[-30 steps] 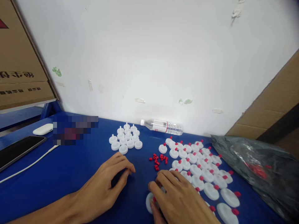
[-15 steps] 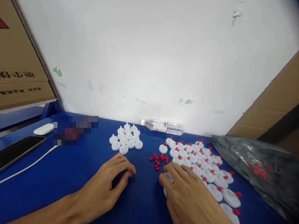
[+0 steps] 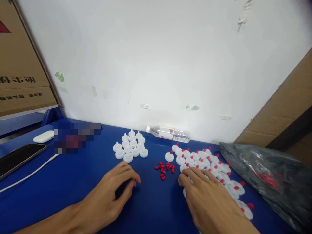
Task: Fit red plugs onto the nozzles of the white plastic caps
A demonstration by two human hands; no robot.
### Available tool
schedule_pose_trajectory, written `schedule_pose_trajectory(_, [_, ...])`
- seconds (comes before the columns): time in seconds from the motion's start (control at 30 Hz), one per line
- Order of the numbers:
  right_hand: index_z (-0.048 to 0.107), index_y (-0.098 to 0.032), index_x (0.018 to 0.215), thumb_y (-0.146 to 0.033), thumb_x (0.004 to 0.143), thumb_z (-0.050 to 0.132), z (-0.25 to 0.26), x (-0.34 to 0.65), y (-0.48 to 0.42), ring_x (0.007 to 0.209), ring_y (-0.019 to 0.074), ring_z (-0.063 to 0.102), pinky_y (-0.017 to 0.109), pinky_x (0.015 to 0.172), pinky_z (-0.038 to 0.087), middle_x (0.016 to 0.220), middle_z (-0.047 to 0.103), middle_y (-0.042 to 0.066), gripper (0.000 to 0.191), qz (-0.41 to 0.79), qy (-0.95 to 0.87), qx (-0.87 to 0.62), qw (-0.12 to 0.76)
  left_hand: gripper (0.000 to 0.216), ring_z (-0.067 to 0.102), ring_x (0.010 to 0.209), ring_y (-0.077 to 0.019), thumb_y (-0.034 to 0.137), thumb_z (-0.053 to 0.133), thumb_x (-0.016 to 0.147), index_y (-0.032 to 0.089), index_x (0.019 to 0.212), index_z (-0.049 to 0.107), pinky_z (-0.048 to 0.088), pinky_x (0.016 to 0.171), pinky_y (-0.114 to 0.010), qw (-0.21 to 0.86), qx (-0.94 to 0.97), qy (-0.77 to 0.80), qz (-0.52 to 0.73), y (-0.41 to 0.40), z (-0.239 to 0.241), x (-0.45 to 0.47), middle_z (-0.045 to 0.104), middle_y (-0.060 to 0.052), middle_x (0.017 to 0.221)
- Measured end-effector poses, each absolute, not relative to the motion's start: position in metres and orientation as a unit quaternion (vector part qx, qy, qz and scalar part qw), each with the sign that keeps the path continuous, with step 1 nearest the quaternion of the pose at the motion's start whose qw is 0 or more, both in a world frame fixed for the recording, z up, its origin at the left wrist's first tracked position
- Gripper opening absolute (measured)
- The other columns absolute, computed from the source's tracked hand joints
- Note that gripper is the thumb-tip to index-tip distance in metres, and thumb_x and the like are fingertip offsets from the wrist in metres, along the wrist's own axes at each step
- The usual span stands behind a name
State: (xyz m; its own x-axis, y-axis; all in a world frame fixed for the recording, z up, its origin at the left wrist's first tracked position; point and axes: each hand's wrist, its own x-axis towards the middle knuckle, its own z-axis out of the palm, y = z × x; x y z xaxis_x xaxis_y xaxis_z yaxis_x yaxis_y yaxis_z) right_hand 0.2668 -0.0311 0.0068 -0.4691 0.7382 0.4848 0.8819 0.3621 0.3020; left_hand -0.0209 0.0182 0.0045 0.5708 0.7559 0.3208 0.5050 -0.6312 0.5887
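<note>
My left hand (image 3: 110, 193) rests on the blue table with fingers loosely bent. A gap shows between thumb and index finger, and nothing is visible in it. Just beyond it stands a cluster of white round caps with thin upright spouts (image 3: 128, 158). My right hand (image 3: 207, 195) lies palm down with fingers spread over white caps with red tips (image 3: 189, 161), hiding several of them. One white disc edge shows beneath its thumb side. Between the hands, farther back, is a loose group of small red tubular caps (image 3: 162, 173).
A clear plastic bottle (image 3: 168, 133) lies against the white wall. A grey plastic bag (image 3: 273, 175) with red pieces inside is at the right. A phone (image 3: 21, 159), a white case (image 3: 44, 136) and a white cable (image 3: 31, 175) lie left. Cardboard (image 3: 24, 58) stands at the upper left.
My right hand has slid rightward, and the white caps under and beside it have shifted right and bunched closer. My left hand has stayed in place.
</note>
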Motion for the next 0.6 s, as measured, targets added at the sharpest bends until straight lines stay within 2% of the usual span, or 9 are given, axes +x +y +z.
schedule_pose_trajectory(0.1, [0.071,-0.023,0.083,-0.014,0.068,0.064,0.004,0.268,-0.030,0.087,0.0234,0.072,0.041,0.084,0.043,0.094,0.078,0.005,0.019,-0.268,-0.809,-0.507,0.131,0.028,0.063,0.090,-0.0206,0.020,0.039,0.106,0.026,0.098,0.065,0.053,0.079,-0.033,0.203,0.857,0.371,0.294,0.018,0.004,-0.021,0.067,-0.002,0.095])
schedule_pose_trajectory(0.17, [0.072,-0.023,0.083,-0.014,0.067,0.064,0.001,0.269,-0.028,0.087,0.0246,0.072,0.042,0.083,0.044,0.096,0.079,0.006,0.020,-0.280,-0.803,-0.508,0.135,0.026,0.063,0.097,-0.0213,0.021,0.039,0.107,0.027,0.103,0.064,0.053,0.086,-0.035,0.172,0.857,0.378,0.304,0.020,0.004,-0.023,0.066,-0.002,0.100])
schedule_pose_trajectory(0.27, [0.074,-0.022,0.085,-0.013,0.065,0.063,0.001,0.269,-0.027,0.094,0.0282,0.072,0.046,0.088,0.044,0.101,0.080,0.010,0.025,-0.309,-0.793,-0.504,0.145,0.026,0.063,0.109,-0.0222,0.022,0.039,0.107,0.030,0.126,0.056,0.054,0.096,-0.039,0.098,0.854,0.411,0.304,0.027,0.003,-0.026,0.063,-0.003,0.115])
schedule_pose_trajectory(0.3, [0.074,-0.021,0.087,-0.013,0.066,0.061,0.003,0.267,-0.027,0.097,0.0297,0.072,0.048,0.092,0.044,0.104,0.080,0.012,0.026,-0.320,-0.790,-0.501,0.151,0.031,0.064,0.107,-0.0216,0.024,0.039,0.107,0.030,0.136,0.051,0.056,0.093,-0.038,0.073,0.851,0.429,0.295,0.030,0.002,-0.027,0.060,-0.004,0.120])
schedule_pose_trajectory(0.37, [0.075,-0.019,0.092,-0.012,0.070,0.058,0.012,0.262,-0.027,0.104,0.0317,0.071,0.051,0.099,0.042,0.109,0.079,0.014,0.028,-0.336,-0.789,-0.485,0.171,0.041,0.067,0.089,-0.0190,0.029,0.038,0.108,0.029,0.149,0.040,0.060,0.076,-0.035,0.036,0.843,0.461,0.274,0.037,0.001,-0.031,0.056,-0.006,0.124])
schedule_pose_trajectory(0.43, [0.074,-0.019,0.100,-0.011,0.080,0.054,0.020,0.250,-0.031,0.106,0.0301,0.070,0.052,0.104,0.042,0.110,0.079,0.013,0.030,-0.342,-0.796,-0.454,0.210,0.045,0.066,0.075,-0.0172,0.032,0.037,0.108,0.027,0.153,0.037,0.058,0.063,-0.033,0.013,0.840,0.477,0.260,0.042,-0.002,-0.034,0.054,-0.007,0.120])
schedule_pose_trajectory(0.47, [0.073,-0.020,0.103,-0.011,0.085,0.053,0.021,0.242,-0.033,0.106,0.0277,0.071,0.050,0.106,0.043,0.109,0.079,0.010,0.029,-0.339,-0.802,-0.432,0.234,0.045,0.066,0.074,-0.0176,0.032,0.038,0.108,0.027,0.153,0.038,0.057,0.062,-0.033,0.006,0.840,0.478,0.258,0.043,-0.004,-0.035,0.054,-0.007,0.118])
schedule_pose_trajectory(0.53, [0.072,-0.023,0.104,-0.011,0.094,0.053,0.015,0.222,-0.039,0.103,0.0220,0.072,0.043,0.108,0.047,0.103,0.080,0.006,0.025,-0.335,-0.803,-0.388,0.304,0.042,0.068,0.082,-0.0207,0.032,0.038,0.108,0.026,0.149,0.044,0.058,0.066,-0.035,0.000,0.843,0.473,0.256,0.045,-0.006,-0.037,0.055,-0.007,0.118])
schedule_pose_trajectory(0.6, [0.071,-0.024,0.092,-0.011,0.100,0.052,-0.002,0.198,-0.044,0.091,0.0177,0.073,0.038,0.104,0.051,0.088,0.079,0.001,0.025,-0.339,-0.774,-0.351,0.403,0.040,0.070,0.087,-0.0224,0.031,0.039,0.107,0.026,0.146,0.048,0.059,0.068,-0.035,0.001,0.849,0.465,0.251,0.045,-0.007,-0.036,0.056,-0.007,0.119])
